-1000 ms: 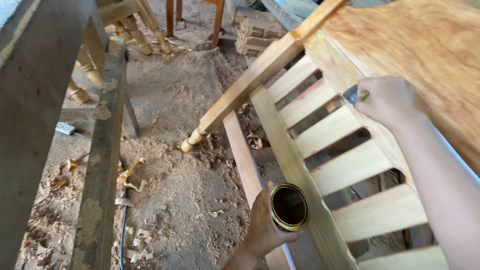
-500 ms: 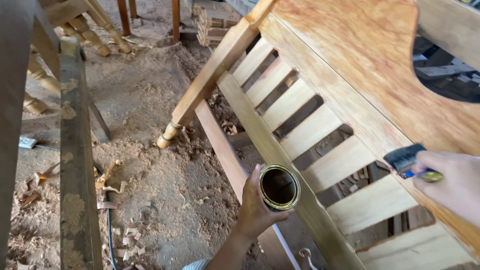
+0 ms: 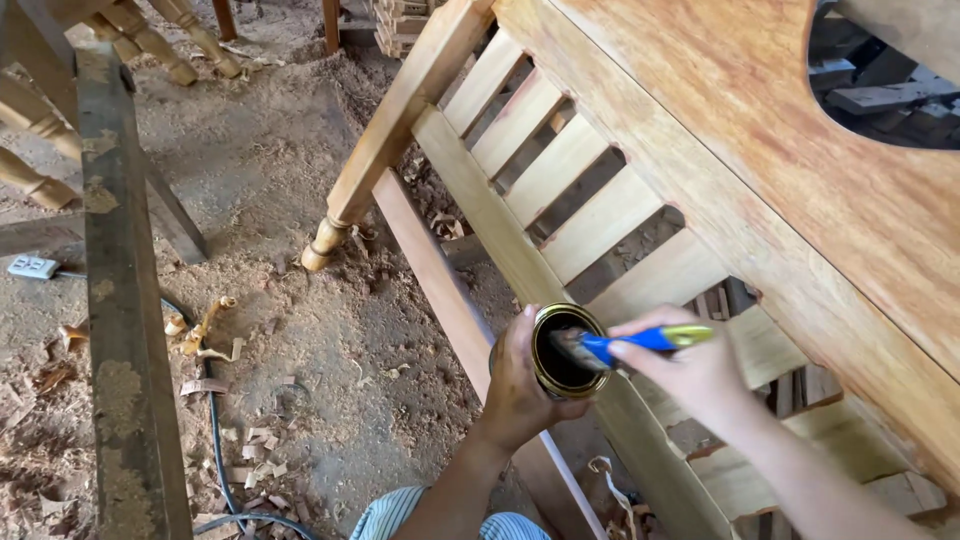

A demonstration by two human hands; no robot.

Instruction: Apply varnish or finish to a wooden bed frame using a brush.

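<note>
My left hand grips a small round metal can with a dark inside, held over the lower rail of a wooden headboard frame. My right hand holds a paintbrush with a blue and yellow handle, its bristles dipped into the can's mouth. The frame has several pale vertical slats and a wide reddish-brown top panel. Its turned leg rests on the dirt floor.
Wood shavings and sawdust cover the floor. A weathered dark beam runs down the left. A black cable and a white socket block lie near it. More turned wooden legs stand at the top left.
My right hand came from the headboard's right edge to the can and put the brush into it. The left hand kept hold of the can. The camera moved closer.
</note>
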